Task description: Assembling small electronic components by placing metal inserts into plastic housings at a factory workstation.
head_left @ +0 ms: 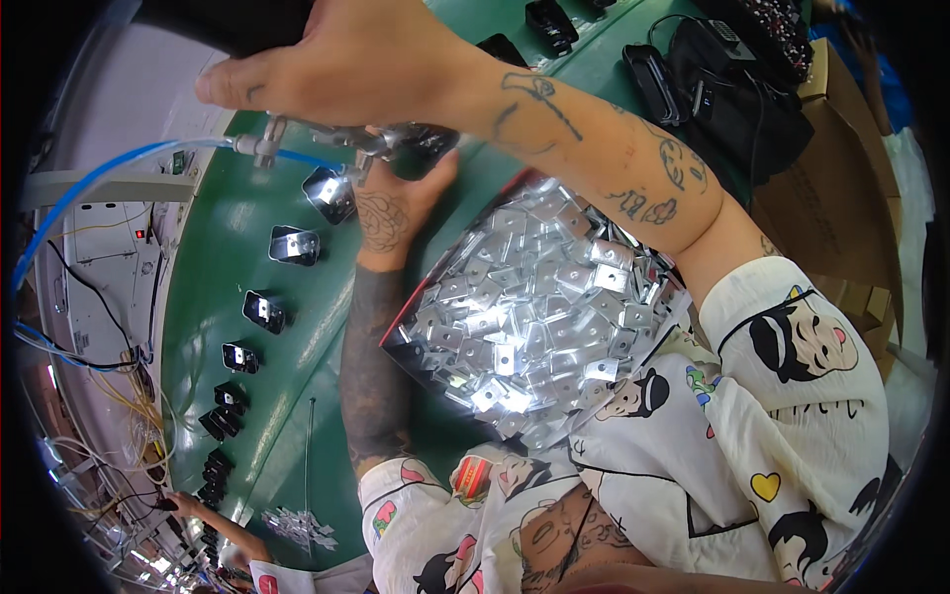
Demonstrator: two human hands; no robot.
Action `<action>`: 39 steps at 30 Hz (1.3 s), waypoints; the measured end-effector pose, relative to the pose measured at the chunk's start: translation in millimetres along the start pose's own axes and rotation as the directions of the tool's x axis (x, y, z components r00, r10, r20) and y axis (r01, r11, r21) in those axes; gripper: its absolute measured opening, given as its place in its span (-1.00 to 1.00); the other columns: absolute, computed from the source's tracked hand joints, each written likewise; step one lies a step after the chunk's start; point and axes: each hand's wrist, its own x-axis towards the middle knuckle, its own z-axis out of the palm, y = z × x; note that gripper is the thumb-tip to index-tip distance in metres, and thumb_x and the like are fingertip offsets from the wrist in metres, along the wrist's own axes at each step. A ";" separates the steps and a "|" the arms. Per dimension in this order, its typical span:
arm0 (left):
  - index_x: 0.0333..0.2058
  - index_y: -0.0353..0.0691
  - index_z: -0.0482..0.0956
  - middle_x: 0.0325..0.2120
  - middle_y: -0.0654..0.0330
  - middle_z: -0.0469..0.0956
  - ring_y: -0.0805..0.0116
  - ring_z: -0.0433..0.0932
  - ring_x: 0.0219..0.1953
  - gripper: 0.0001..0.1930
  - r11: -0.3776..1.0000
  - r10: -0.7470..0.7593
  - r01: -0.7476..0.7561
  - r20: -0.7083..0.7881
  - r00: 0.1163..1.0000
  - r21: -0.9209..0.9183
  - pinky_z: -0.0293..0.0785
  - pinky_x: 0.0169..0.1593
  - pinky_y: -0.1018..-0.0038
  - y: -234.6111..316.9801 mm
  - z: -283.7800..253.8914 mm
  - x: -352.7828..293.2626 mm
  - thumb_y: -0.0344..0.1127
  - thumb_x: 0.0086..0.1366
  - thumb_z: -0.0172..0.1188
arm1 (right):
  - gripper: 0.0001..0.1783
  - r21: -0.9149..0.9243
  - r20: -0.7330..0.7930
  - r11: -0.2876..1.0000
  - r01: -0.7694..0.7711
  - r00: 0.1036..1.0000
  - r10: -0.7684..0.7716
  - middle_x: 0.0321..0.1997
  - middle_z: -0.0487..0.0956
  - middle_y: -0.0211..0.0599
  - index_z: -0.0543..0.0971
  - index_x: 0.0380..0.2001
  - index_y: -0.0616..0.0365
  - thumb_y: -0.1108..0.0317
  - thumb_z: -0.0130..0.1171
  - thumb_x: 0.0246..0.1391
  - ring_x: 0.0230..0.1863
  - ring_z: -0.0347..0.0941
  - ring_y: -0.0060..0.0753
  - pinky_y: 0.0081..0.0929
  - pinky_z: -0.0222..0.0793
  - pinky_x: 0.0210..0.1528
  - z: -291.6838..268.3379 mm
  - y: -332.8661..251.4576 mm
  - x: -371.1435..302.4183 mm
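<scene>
My right hand (341,74) reaches across to the upper left, closed against a bulky black object (233,25) that the top edge cuts off. Its thumb points left along that object's underside, and its other fingers are hidden. Below it, my left hand (391,198) is partly covered by a metal fixture (371,141) with a blue air hose (129,153). Its thumb rests against a small shiny black part (426,147) by the fixture. Between my forearms sits a red-rimmed tray (396,332) heaped with small silvery metal plates (534,287), each with a hole.
A curved row of black parts (295,246) runs down the left of the green table (327,297). A loose pile of metal pieces (299,528) lies near another person's arm (228,525). Cardboard boxes (831,208) and a black bag (732,99) stand at right.
</scene>
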 end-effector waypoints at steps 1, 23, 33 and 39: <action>-0.02 -0.33 0.50 -0.17 -0.01 0.61 0.09 0.62 -0.21 -0.39 0.998 -0.014 0.014 0.010 1.000 0.053 0.54 -0.11 0.37 1.1 -0.9 1.2 -0.19 -0.03 0.49 | -0.59 -0.002 0.000 1.000 0.004 1.000 -0.004 -0.49 0.46 -0.42 0.45 -0.04 0.18 0.41 0.16 -0.02 -0.57 0.31 -0.47 -0.53 0.23 -0.49 -0.6 -1.0 0.1; -0.15 -0.26 0.57 -0.28 0.05 0.52 0.12 0.54 -0.34 -0.55 0.999 0.042 -0.041 -0.084 0.996 0.021 0.50 -0.22 0.38 9.5 -4.5 3.5 -0.26 -0.05 0.45 | -0.56 -0.089 0.008 0.996 0.025 1.000 -0.024 -0.50 0.44 -0.45 0.44 0.00 0.18 0.41 0.18 -0.02 -0.58 0.29 -0.51 -0.57 0.19 -0.51 -11.9 -12.6 4.8; -0.15 -0.23 0.57 -0.26 0.07 0.52 0.09 0.53 -0.28 -0.55 1.000 -0.024 0.024 -0.059 0.998 0.008 0.50 -0.16 0.36 11.8 -2.9 4.8 -0.27 -0.06 0.44 | -0.60 -0.011 0.068 0.996 -0.092 0.993 0.093 -0.50 0.44 -0.46 0.46 -0.04 0.18 0.42 0.19 -0.01 -0.59 0.28 -0.53 -0.58 0.19 -0.52 -11.9 -11.4 8.3; -0.16 -0.21 0.59 -0.26 0.09 0.53 0.11 0.52 -0.22 -0.57 0.979 0.154 -0.144 -0.064 0.986 0.143 0.48 -0.13 0.37 7.3 0.3 7.7 -0.26 -0.04 0.46 | -0.60 -0.015 0.074 0.998 -0.061 0.995 0.062 -0.50 0.43 -0.47 0.46 -0.04 0.18 0.41 0.18 0.00 -0.60 0.25 -0.53 -0.58 0.17 -0.52 -11.2 -11.8 8.1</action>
